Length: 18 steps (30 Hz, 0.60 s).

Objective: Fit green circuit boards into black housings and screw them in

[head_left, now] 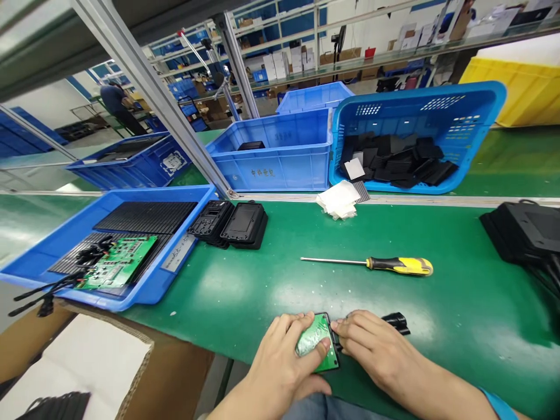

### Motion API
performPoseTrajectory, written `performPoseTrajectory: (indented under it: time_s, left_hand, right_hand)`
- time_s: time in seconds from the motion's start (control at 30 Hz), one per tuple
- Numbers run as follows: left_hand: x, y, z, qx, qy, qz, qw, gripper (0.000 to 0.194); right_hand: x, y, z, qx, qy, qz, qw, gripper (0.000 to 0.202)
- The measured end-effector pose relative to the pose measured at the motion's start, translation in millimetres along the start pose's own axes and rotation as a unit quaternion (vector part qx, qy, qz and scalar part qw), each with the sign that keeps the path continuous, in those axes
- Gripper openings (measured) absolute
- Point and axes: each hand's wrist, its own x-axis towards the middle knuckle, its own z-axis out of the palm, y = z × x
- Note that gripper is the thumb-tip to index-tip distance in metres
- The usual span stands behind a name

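Near the front edge of the green bench, a green circuit board (324, 363) sits in a small black case. My left hand (286, 356) is wrapped round the case, its thumb lying on the board. At the right side of the case, my right hand (376, 350) pinches a black cable or its end; the fingers hide most of it. A black connector (396, 322) lies just beyond my right hand. Further back rests a screwdriver (402, 266) with a yellow and black handle, its shaft pointing left.
A blue tray (161, 283) with circuit boards stands at left, beside stacked black cases (245, 224). Behind are a blue bin (289, 169) and a blue basket (481, 134) of black pieces. White sheets (339, 200) lie mid-bench; black devices (525, 233) at right. A person (116, 102) stands far left.
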Motion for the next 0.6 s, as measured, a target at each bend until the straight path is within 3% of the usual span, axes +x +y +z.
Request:
performPoseTrajectory:
  time_s: [0.17,0.47,0.6]
  left_hand:
    - [2,-9,-1.4,-0.060,-0.005,0.016,0.998,0.078]
    - [0,17,3.5,0.050,0.026,-0.032,0.998,0.053]
    - [-2,17,3.1,0.073,0.008,-0.045,0.996,0.055]
  right_hand:
    - [-3,4,6,-0.008,-0.001,-0.002,1.000,0.017]
    - [2,2,5,-0.036,0.028,-0.015,0.999,0.022]
    - [4,1,-2,-0.036,0.033,-0.005,0.999,0.023]
